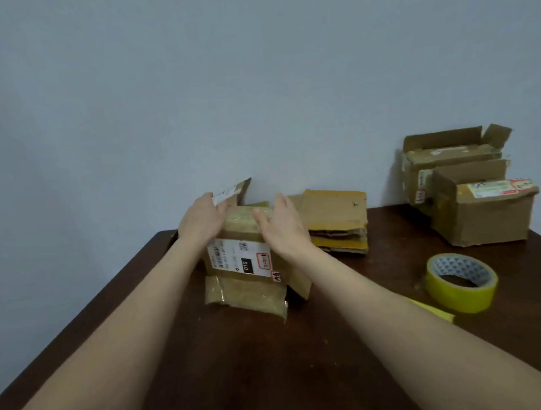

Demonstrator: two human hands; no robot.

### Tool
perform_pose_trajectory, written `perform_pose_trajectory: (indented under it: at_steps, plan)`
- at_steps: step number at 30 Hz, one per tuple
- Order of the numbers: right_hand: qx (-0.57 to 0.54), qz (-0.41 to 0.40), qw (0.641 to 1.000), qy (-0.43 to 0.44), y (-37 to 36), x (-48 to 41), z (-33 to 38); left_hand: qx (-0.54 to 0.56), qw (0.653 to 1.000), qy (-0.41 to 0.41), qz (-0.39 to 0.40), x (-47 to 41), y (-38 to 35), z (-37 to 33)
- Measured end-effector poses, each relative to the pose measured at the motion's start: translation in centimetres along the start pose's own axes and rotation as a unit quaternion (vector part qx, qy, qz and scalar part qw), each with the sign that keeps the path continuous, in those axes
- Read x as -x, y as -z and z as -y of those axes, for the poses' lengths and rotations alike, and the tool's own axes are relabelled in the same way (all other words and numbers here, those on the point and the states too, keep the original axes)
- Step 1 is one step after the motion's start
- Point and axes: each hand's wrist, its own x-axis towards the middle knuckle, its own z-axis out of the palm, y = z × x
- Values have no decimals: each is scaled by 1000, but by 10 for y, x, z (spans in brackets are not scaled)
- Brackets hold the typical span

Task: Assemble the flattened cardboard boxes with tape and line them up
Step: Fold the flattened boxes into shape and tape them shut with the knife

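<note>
A small cardboard box (244, 269) with a white shipping label stands in the middle of the dark table, its flaps loose. My left hand (202, 220) presses flat against the box's left side, just below a raised flap (233, 191). My right hand (283, 226) lies with straight fingers against the box's right top edge. A stack of flattened boxes (337, 223) sits just right of it. Two assembled boxes stand at the back right: a nearer one (485, 217) and a taller one with open flaps (449, 152) behind it.
A roll of yellow tape (460, 282) lies on the dark wooden table (272, 363) at the right, a yellow strip (434, 312) beside it. A plain wall rises behind the table. The table's left edge runs diagonally past my left arm.
</note>
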Motion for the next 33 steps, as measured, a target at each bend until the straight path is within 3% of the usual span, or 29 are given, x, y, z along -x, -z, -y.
perform_pose_trajectory:
  at_steps: [2, 4, 7, 11, 15, 22, 27, 30, 33]
  plan:
    - [32, 22, 998, -46, -17, -1, -2, 1, 998, 2, 58, -3, -11, 9]
    - [29, 29, 994, -99, -27, 1, -13, -7, 998, -12, 53, -1, -20, 11]
    - [-38, 27, 988, -144, -32, 1, -24, -26, 999, -5, 26, 0, -27, 11]
    - [-141, 18, 967, -210, -31, -4, -37, 5, 996, 41, 74, -2, -21, 14]
    - [-226, 48, 936, -267, -20, 2, -48, 17, 997, 50, 58, 10, -19, 19]
    - [-161, -10, 967, -198, 20, 29, -39, 15, 994, 15, -106, 72, 14, 1]
    - [-213, -95, 963, -135, 74, 49, -33, 154, 968, -21, -198, 102, 50, -53]
    - [-307, -133, 939, -74, 112, 51, -34, 325, 931, -8, -165, 98, 53, -91]
    - [-315, -164, 935, -29, 148, 52, -48, 485, 873, 29, -45, 85, 40, -122]
